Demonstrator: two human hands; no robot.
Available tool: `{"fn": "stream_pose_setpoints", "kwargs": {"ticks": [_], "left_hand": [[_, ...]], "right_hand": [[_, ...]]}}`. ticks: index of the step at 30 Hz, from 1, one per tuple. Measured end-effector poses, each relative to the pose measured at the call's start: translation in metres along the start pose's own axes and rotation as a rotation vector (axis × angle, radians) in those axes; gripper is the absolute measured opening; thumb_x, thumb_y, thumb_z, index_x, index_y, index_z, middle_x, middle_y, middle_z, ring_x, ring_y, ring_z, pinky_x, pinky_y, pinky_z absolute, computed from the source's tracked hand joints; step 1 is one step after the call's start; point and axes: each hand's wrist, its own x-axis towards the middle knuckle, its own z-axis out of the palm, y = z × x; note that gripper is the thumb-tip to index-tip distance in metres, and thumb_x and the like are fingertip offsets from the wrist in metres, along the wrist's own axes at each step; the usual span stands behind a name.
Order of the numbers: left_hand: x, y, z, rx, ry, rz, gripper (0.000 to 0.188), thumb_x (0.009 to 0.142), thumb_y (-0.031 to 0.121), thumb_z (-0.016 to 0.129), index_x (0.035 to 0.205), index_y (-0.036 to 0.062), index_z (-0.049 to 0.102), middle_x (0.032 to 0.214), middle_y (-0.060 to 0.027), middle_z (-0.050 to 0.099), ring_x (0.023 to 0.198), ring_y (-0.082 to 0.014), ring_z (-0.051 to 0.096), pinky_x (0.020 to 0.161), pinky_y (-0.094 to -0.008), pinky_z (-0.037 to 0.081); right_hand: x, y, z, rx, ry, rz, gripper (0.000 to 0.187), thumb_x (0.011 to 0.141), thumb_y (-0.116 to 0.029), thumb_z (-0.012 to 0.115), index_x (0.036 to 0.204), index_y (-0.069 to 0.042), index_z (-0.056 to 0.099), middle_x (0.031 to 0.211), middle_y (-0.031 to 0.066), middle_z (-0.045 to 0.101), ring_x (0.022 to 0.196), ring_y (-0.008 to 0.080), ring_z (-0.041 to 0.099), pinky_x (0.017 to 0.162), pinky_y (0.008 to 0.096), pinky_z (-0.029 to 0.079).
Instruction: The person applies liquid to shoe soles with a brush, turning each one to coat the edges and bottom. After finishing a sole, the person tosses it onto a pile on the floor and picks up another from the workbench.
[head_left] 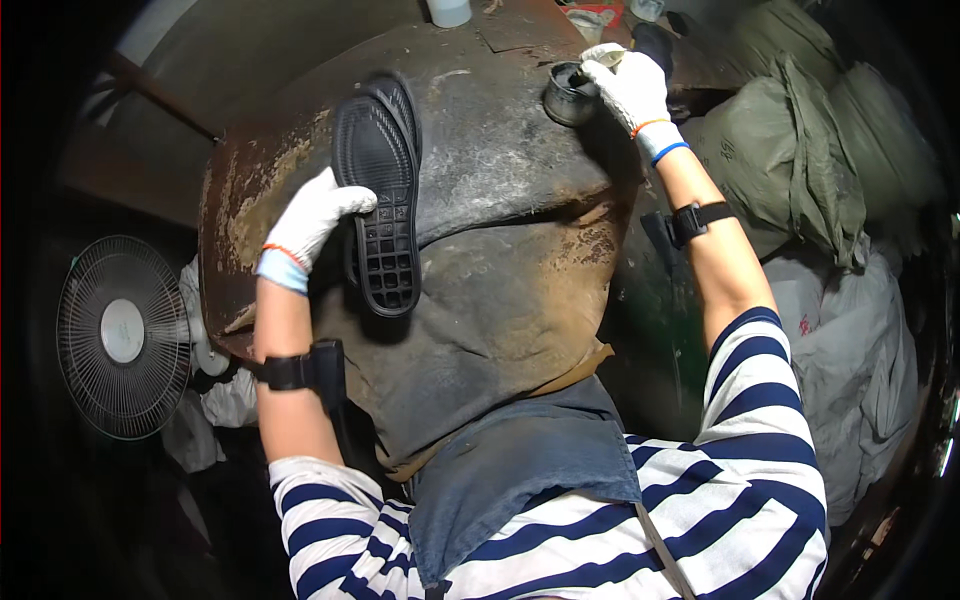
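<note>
My left hand (325, 212), in a white knit glove, grips a pair of black shoe soles (385, 245) by their left edge. Its thumb lies across the top sole, and the other fingers are hidden behind. The soles are stacked slightly askew, with a textured forepart and a grid of square hollows in the heel part facing up. My right hand (635, 88), gloved too, is closed beside a dark, round open jar (571, 95) at the far right of the worktable. A pale, rounded thing (608, 60) shows at its fingers; its kind is unclear.
A stained, cloth-draped worktable (500, 150) spreads before me, and an apron (520, 480) covers my lap. White containers (449, 12) stand along the far edge. Stuffed green sacks (770, 150) and whitish bags (850, 360) crowd the right. A round fan (122, 335) stands at left.
</note>
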Motion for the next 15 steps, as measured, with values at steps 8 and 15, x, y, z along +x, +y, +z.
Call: {"fn": "stream_pose_setpoints", "kwargs": {"ticks": [8,15], "left_hand": [[-0.006,-0.064,0.06,1.068,0.63,0.024,0.068,0.093,0.049,0.068,0.139,-0.0001,0.061,0.147,-0.024,0.056,0.136,-0.0391,0.052,0.115,-0.0476,0.04],[-0.02,-0.081,0.08,1.252,0.645,0.224,0.033,0.099,0.036,0.059,0.105,0.0074,0.074,0.102,-0.0129,0.074,0.094,-0.0293,0.07,0.076,-0.0422,0.055]], "right_hand": [[-0.005,-0.004,0.003,-0.735,-0.368,0.052,0.035,0.096,-0.032,0.049,0.1,-0.013,0.079,0.098,0.0112,0.078,0.092,0.0313,0.075,0.073,0.0511,0.055],[-0.001,0.026,0.042,-0.241,-0.125,0.475,0.039,0.093,-0.029,0.047,0.082,-0.005,0.076,0.083,0.0143,0.075,0.09,0.0349,0.071,0.112,0.0535,0.032]]}}
